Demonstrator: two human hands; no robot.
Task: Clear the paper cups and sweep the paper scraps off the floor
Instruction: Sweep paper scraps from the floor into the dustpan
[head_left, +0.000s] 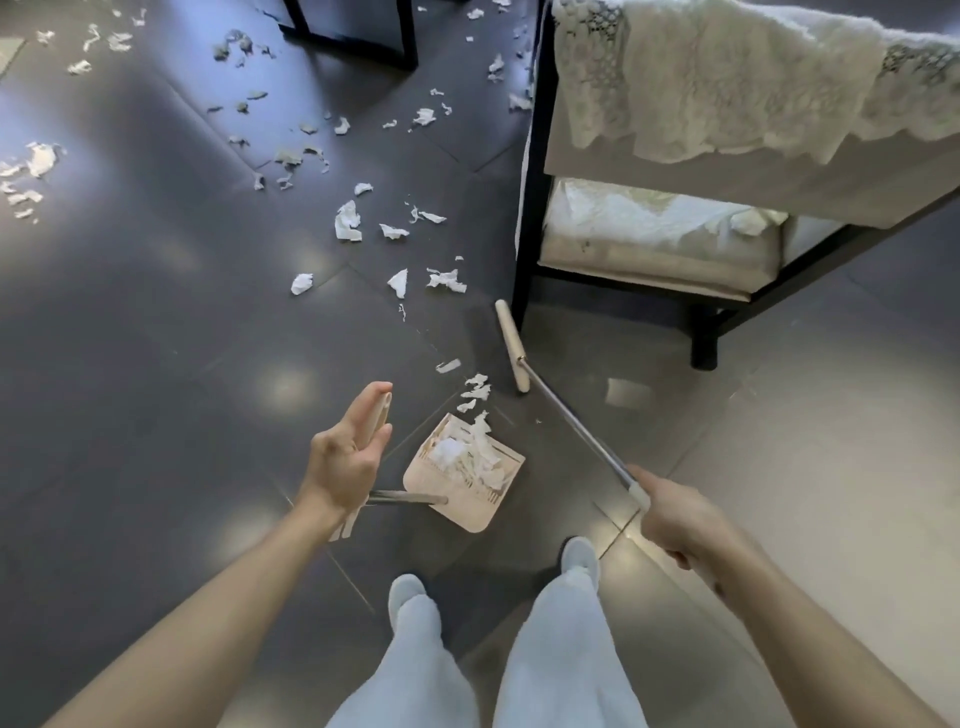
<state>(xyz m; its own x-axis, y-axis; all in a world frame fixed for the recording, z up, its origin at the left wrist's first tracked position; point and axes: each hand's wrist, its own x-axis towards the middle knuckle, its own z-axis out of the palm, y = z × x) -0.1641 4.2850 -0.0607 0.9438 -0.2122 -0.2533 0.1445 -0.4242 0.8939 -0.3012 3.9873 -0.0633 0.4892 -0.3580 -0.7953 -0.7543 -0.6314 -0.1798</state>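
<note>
**Colours, floor and gear**

Paper scraps (348, 221): white, a few greyed in shade. Floor (156, 312): dark grey gloss tile with thin pale joints, lighter grey at right. Dustpan (470, 519): pale beige. Broom (574, 420): cream head, silver pole. Worktop frame (530, 208): black. Lace cloth (701, 78): white, openwork pattern. Trousers (561, 649): pale blue-white. Slippers (405, 587): pale grey.

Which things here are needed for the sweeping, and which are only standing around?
Job: broom, in the right hand; dustpan, its handle in the left hand; paper scraps on the floor. No cups in view.
Standing by: table, lace cloth, black frame beyond.
</note>
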